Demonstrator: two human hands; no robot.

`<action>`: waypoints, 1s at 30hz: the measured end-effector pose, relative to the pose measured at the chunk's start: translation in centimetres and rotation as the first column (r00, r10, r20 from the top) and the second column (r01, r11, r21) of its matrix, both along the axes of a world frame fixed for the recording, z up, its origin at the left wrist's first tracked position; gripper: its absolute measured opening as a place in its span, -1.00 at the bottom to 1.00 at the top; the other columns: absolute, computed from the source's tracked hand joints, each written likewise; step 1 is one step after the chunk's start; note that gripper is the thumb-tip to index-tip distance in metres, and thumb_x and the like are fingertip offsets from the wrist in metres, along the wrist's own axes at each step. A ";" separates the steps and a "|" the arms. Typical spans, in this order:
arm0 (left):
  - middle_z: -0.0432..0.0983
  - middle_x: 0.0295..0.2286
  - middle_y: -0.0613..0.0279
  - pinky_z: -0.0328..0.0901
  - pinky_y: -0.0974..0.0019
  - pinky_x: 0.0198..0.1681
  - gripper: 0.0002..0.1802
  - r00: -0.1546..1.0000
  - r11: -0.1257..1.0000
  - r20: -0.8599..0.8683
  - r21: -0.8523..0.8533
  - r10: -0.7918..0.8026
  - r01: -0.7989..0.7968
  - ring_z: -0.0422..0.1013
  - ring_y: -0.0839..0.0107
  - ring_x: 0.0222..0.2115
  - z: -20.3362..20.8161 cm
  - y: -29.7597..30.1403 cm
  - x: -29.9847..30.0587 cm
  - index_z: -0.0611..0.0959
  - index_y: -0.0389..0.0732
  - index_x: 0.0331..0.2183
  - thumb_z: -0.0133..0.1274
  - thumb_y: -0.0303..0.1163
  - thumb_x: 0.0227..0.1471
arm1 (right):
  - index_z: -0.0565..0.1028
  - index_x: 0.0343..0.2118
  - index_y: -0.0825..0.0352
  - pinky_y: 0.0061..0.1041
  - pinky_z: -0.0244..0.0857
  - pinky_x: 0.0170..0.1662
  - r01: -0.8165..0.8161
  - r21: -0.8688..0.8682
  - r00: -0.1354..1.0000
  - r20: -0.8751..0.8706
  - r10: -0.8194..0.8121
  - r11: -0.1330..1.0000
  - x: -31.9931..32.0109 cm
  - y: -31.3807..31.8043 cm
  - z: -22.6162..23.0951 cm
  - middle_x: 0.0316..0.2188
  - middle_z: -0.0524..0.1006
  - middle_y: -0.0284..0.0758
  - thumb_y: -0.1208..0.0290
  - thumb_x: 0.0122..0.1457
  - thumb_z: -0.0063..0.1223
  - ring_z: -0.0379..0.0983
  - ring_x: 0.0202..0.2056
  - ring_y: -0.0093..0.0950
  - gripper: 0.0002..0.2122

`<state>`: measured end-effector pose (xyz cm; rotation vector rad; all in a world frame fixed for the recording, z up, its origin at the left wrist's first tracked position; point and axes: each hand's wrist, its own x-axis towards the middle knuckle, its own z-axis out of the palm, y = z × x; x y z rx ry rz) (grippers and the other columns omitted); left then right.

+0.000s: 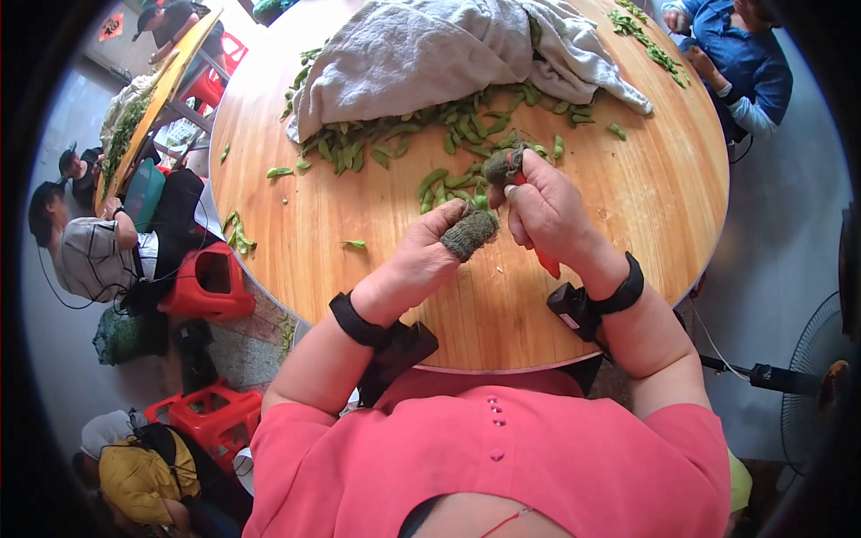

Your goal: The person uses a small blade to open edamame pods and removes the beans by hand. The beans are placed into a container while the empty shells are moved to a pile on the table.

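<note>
Both my hands are raised close together over the near half of a round wooden table (350, 287). My left hand (429, 240) is closed, with a green soybean pod (481, 199) at its fingertips. A dark green knitted sleeve covers one of its digits. My right hand (554, 208) is wrapped round a red-handled tool (548, 264), whose working end I cannot make out. It wears a similar knitted sleeve (504, 165). Just beyond my hands, loose pods (434, 179) lie beside a larger pile of pods (359, 146), partly under a pale grey cloth (413, 67).
Stray pods (238, 235) lie at the table's left edge, and more pods (647, 43) at the far right. A person in blue (749, 76) sits there. Red stools (208, 282) and several people are on the left. A fan (814, 386) stands at the right.
</note>
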<state>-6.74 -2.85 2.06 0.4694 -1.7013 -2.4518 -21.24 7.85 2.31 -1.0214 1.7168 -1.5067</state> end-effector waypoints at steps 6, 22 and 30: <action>0.34 -0.58 0.43 0.15 0.48 -0.52 -0.91 0.991 0.716 -0.130 -0.694 -0.016 -0.079 0.22 0.64 -0.56 -2.7 -1.9 -0.6 0.47 -0.21 -0.44 0.03 -0.43 0.04 | 0.32 -0.35 0.29 -0.71 0.05 -0.74 -0.212 0.110 0.947 0.267 0.177 0.971 -0.1 0.8 1.3 -0.70 0.32 -0.48 0.43 0.25 -0.21 0.18 -0.79 -0.73 -0.91; 0.28 -0.49 0.42 0.07 0.56 -0.48 -0.70 0.967 0.897 -0.041 0.365 -0.253 0.250 0.13 0.66 -0.55 -2.2 -1.8 0.4 0.43 -0.20 -0.09 -0.10 -0.34 0.13 | 0.34 -0.27 0.28 -0.76 -0.02 -0.74 -0.282 -0.095 0.898 0.324 0.298 0.955 -0.7 0.9 0.1 -0.67 0.31 -0.52 0.39 0.27 -0.15 0.12 -0.78 -0.78 -0.91; 0.38 -0.45 0.50 0.14 0.58 -0.43 -0.81 0.987 0.988 -0.106 0.080 -0.124 0.132 0.21 0.72 -0.47 -2.5 -1.3 -0.1 0.51 -0.21 -0.24 0.03 -0.36 0.09 | 0.30 -0.25 0.27 -0.76 -0.03 -0.73 -0.353 -0.106 0.821 0.441 0.362 0.930 -0.7 1.1 0.0 -0.68 0.27 -0.51 0.38 0.30 -0.24 0.10 -0.78 -0.77 -0.90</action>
